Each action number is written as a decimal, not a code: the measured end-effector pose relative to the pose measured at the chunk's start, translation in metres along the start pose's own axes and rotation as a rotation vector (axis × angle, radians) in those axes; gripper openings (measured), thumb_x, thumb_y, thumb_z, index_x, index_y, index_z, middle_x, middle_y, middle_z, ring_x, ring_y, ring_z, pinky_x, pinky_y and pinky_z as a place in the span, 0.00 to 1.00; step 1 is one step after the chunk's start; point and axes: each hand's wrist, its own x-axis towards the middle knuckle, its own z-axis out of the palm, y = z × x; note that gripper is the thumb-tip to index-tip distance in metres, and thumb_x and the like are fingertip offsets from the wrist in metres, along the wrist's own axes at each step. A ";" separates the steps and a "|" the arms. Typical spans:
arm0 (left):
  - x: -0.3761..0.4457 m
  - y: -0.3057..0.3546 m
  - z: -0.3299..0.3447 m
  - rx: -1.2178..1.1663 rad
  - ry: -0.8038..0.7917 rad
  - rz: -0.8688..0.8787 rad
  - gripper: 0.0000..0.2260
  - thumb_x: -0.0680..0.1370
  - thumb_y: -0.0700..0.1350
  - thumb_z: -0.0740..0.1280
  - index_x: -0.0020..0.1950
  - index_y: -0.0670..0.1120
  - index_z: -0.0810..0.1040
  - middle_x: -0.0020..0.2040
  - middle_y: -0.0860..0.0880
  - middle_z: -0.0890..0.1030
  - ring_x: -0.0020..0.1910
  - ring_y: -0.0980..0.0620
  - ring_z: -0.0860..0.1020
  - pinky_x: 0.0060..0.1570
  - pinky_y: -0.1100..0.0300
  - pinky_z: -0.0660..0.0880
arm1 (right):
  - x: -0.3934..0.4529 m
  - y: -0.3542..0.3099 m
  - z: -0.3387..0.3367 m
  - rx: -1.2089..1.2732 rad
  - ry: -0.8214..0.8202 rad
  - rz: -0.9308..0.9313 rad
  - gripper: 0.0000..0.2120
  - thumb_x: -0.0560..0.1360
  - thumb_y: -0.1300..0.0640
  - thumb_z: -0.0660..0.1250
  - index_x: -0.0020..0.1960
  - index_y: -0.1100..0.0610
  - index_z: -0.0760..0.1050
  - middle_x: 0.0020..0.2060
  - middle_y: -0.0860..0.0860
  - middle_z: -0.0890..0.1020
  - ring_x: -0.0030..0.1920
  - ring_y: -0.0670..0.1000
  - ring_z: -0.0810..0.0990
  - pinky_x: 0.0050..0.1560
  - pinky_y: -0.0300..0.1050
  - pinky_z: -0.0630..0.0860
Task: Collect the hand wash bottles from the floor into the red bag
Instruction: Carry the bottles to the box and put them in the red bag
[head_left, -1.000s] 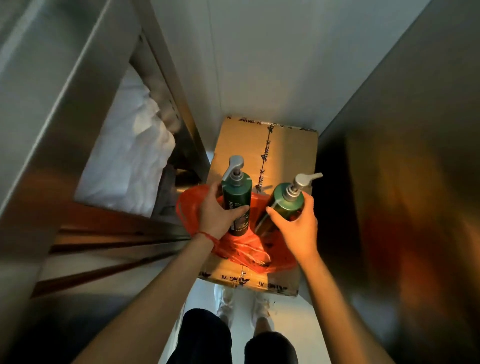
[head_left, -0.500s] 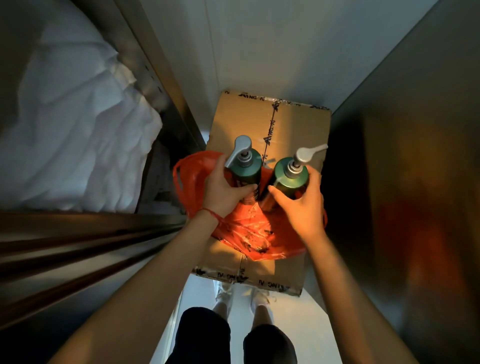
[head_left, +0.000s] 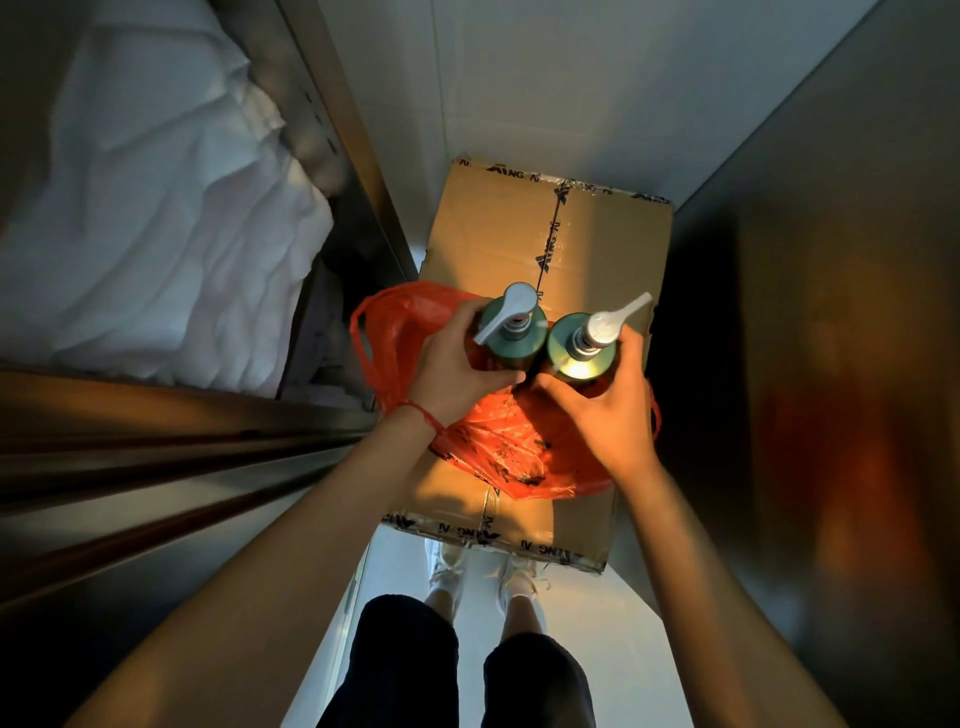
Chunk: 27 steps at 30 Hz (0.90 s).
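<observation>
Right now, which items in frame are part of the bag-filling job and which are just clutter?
Job items:
left hand gripping left bottle
right hand gripping right bottle
red bag, under both bottles

Just lying about:
cardboard box under the bag
white cloth pile on the left
metal shelving

One head-worn view looks steeply down from close above, facing 12 o'clock along a narrow aisle; the box (head_left: 545, 244) fills the centre, the floor (head_left: 613, 639) and feet sit toward 6 o'clock.
</observation>
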 end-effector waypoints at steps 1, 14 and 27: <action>0.000 0.000 0.000 0.006 -0.008 0.001 0.30 0.60 0.33 0.77 0.60 0.41 0.71 0.51 0.54 0.75 0.50 0.67 0.70 0.47 0.81 0.65 | -0.001 0.000 0.000 0.000 0.001 0.003 0.34 0.62 0.58 0.78 0.62 0.57 0.65 0.55 0.49 0.77 0.54 0.45 0.76 0.51 0.24 0.67; -0.002 0.002 -0.002 -0.052 -0.031 -0.008 0.30 0.64 0.40 0.76 0.63 0.45 0.71 0.55 0.52 0.77 0.58 0.54 0.74 0.58 0.64 0.70 | -0.005 -0.010 0.001 0.024 0.055 -0.011 0.32 0.64 0.57 0.76 0.64 0.56 0.66 0.58 0.48 0.75 0.53 0.34 0.72 0.51 0.20 0.63; -0.011 0.007 -0.005 -0.051 -0.016 -0.051 0.32 0.65 0.38 0.76 0.66 0.45 0.68 0.57 0.54 0.74 0.60 0.55 0.71 0.59 0.60 0.71 | -0.011 -0.012 -0.004 0.023 0.060 -0.023 0.34 0.64 0.58 0.76 0.66 0.55 0.64 0.59 0.43 0.72 0.54 0.25 0.68 0.53 0.20 0.62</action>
